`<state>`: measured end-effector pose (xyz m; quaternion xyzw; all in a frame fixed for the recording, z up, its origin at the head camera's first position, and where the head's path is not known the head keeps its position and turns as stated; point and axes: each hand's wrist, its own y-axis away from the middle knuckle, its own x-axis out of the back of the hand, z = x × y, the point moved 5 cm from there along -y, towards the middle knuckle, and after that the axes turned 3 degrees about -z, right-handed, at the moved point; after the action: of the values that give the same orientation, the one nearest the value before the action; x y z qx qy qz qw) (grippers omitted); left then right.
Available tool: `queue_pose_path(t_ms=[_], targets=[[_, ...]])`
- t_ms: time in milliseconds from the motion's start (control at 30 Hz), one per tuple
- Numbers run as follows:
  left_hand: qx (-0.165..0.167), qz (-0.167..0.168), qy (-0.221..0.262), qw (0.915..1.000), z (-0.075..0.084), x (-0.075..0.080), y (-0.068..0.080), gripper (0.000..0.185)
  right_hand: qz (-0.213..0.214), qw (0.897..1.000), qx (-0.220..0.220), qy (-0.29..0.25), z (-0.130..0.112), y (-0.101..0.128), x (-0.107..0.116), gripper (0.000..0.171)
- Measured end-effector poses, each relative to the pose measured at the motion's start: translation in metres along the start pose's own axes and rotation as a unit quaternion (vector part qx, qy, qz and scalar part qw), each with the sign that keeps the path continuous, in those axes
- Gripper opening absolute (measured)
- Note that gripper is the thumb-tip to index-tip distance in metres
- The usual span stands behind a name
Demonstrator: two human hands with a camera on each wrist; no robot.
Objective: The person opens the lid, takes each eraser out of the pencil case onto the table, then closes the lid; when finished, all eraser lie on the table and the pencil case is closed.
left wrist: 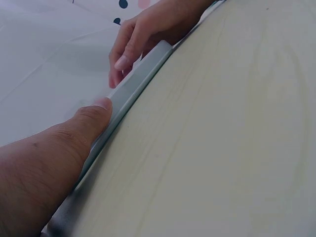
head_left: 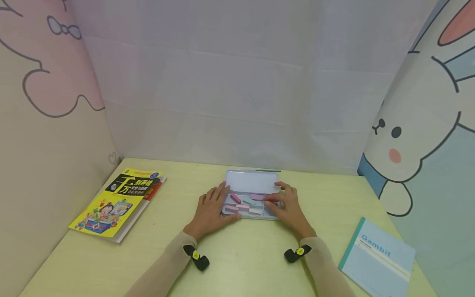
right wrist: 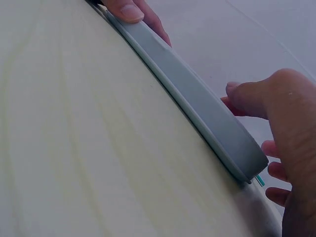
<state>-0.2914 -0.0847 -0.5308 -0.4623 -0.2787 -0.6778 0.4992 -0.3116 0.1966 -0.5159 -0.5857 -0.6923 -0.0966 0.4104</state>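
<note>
Left hand (head_left: 211, 208): being rested, fingers relaxed, against the left end of the tin case (head_left: 250, 181).
Tin case: being kept mid-surface, long axis left-right, between both hands.
Right hand (head_left: 287, 205): being curled around the case's right end.

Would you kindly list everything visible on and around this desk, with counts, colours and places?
Tin case: one, pale blue-grey, open, desk centre near the back.
Small blocks: several, pink, mauve, white and green, lying in the case's lower half.
Picture book: one, yellow and black, desk left, lying on another book with a red edge.
Notebook: one, light blue with teal spine, desk right front.
Desk: one, pale yellow-green.
Backdrop panels: cartoon prints at the sides, white behind.
Left hand: one, resting on the case's left edge.
Right hand: one, fingers over the case's right side.
</note>
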Motion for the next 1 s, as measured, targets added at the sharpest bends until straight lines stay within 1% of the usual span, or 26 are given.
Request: queue_pose_path(t_ms=[67,167,400,533,667,767,833,1000], targets=[[0.001,-0.001,0.003,1.0000,0.000,0.000,0.000,0.109,-0.008,1.000,-0.008,0.000,0.000,0.001,-0.001,0.008],[0.001,-0.001,0.005,1.0000,0.001,0.001,0.001,0.108,-0.005,1.000,-0.006,0.000,0.000,0.001,0.000,0.007],[0.002,-0.001,0.005,1.0000,0.002,0.002,0.001,0.107,-0.006,1.000,0.003,0.003,0.000,0.000,0.000,0.018],[0.004,-0.003,0.005,1.0000,0.003,0.002,0.001,0.107,0.002,1.000,0.007,0.004,0.001,0.000,0.000,0.014],[0.004,-0.003,0.006,1.0000,0.003,0.002,0.001,0.107,0.027,0.999,0.022,-0.005,0.000,-0.001,0.003,0.011],[0.002,-0.003,0.006,1.0000,0.002,0.002,0.001,0.107,0.058,0.998,0.038,-0.004,0.000,-0.001,0.006,0.009],[0.002,-0.004,0.006,1.0000,0.002,0.002,0.001,0.107,0.082,0.996,0.045,0.005,0.000,-0.001,0.009,0.011],[0.002,-0.004,0.002,1.0000,0.001,0.001,0.001,0.107,0.138,0.990,0.032,0.007,0.000,0.001,0.017,0.017]])
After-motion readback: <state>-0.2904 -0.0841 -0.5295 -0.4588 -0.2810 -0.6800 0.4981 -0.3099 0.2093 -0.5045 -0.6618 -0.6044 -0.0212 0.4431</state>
